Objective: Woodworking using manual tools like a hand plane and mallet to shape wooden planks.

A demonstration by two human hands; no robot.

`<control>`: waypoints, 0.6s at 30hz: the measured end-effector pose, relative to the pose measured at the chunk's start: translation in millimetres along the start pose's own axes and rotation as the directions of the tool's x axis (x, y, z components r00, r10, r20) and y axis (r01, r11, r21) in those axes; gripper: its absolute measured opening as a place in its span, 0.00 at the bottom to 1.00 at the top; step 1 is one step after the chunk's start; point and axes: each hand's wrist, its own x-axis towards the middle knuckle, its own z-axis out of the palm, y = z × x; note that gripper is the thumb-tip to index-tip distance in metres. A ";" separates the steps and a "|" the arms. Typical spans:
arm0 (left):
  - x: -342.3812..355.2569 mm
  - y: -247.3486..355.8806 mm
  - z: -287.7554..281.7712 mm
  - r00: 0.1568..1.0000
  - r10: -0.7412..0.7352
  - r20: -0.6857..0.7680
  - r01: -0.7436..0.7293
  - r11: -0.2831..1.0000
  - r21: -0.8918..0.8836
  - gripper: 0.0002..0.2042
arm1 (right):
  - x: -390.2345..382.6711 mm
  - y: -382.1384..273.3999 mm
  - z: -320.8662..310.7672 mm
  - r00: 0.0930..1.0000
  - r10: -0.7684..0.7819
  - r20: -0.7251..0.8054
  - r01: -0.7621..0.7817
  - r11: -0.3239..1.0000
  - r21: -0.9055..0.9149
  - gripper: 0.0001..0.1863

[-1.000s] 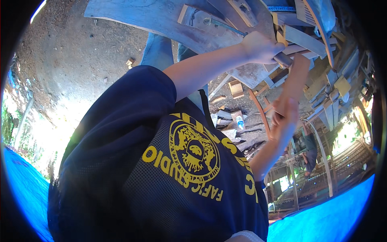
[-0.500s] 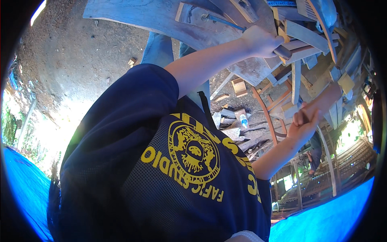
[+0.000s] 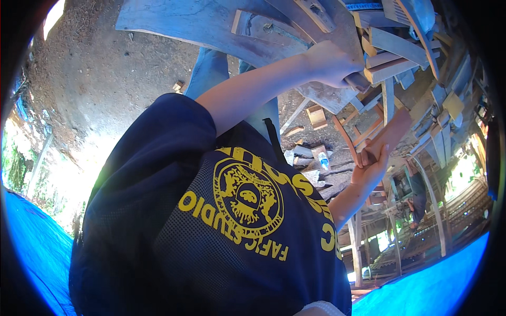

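My left hand (image 3: 332,63) is stretched forward over the bench, its fingers wrapped round a tool with a dark brown rounded handle (image 3: 357,81). The tool's thin shaft seems to run left from the fist above the bench, too blurred to name the kind. Lower and to the right, my right hand (image 3: 370,167) grips the near end of a flat reddish-brown wooden piece (image 3: 394,126), which slants up and away to the right. The two hands are apart, and the tool does not touch the piece.
A broad wooden board (image 3: 174,21) forms the bench, with a narrow wooden block (image 3: 258,26) lying on it. Stacked wood offcuts (image 3: 398,45) crowd the right. A plastic bottle (image 3: 323,159) lies among scraps on the ground. Another person's leg (image 3: 417,197) appears farther right.
My right hand has moved left and closer to me with the wooden piece. My left hand has shifted slightly left and down, still round the handle. The whole view has shifted a little.
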 end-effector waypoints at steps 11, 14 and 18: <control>-44.1 -17.8 -120.2 0.858 -0.505 0.090 0.495 0.769 -0.405 0.23 | -44.5 42.9 31.5 0.995 0.089 -0.038 -0.091 0.995 -0.048 0.15; -52.2 -85.4 -113.7 0.862 -0.496 0.105 0.504 0.861 -0.068 0.27 | -52.8 45.4 34.2 0.997 0.071 -0.039 -0.073 0.996 -0.046 0.15; -70.1 -138.8 -81.2 0.801 -0.587 0.116 0.538 0.792 0.289 0.33 | -57.5 50.6 37.1 0.997 0.050 -0.059 -0.054 0.997 -0.060 0.13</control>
